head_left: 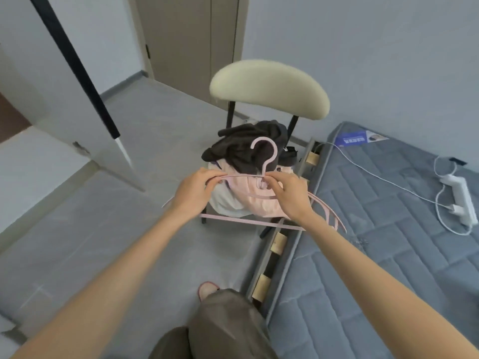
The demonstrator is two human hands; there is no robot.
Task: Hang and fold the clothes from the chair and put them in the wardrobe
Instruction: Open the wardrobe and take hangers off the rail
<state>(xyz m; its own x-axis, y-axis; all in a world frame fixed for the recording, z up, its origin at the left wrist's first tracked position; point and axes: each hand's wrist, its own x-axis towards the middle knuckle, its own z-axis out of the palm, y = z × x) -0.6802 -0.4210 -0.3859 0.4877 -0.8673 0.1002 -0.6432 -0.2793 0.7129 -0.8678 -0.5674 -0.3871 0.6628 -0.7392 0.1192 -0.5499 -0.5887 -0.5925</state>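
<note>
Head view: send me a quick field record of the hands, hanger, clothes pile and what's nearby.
pink hanger: held over the chair, hook up; extra arms behind suggest several hangers
left hand: pinches its upper arm, left of the hook
right hand: pinches it at the hook's base
clothes: dark garment on top of pale garments, piled on the seat
chair: cream backrest, beside the mattress
mattress: on the right, white power strip on it

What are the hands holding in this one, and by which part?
The left hand grips the pink hangers by the left shoulder bar; the right hand pinches the neck just below the hook.
</note>
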